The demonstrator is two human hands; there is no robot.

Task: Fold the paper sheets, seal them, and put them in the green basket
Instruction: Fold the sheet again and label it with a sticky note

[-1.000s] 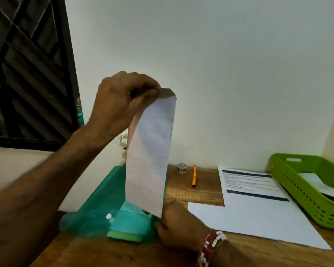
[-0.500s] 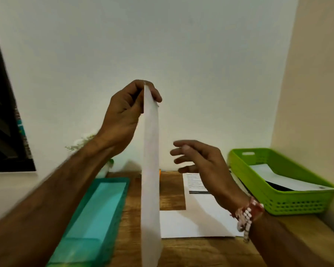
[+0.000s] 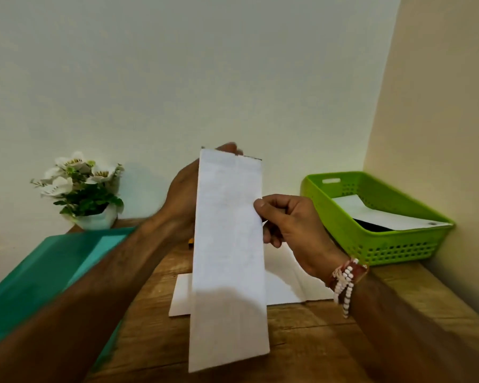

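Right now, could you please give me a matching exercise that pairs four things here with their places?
Things:
1. folded sheet
2. basket
3. plant
4. teal tray

Places:
A. at the far right
B. held upright by the left hand and right hand
C. along the left edge of the table
D. in the back left corner

Pairs: 1-B, 2-A, 3-D, 4-C

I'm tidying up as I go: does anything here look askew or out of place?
Only the white sheet in the green basket: it lies tilted, its right corner propped on the rim instead of flat inside. The folded paper, held upright by the left hand and right hand, looks undamaged.
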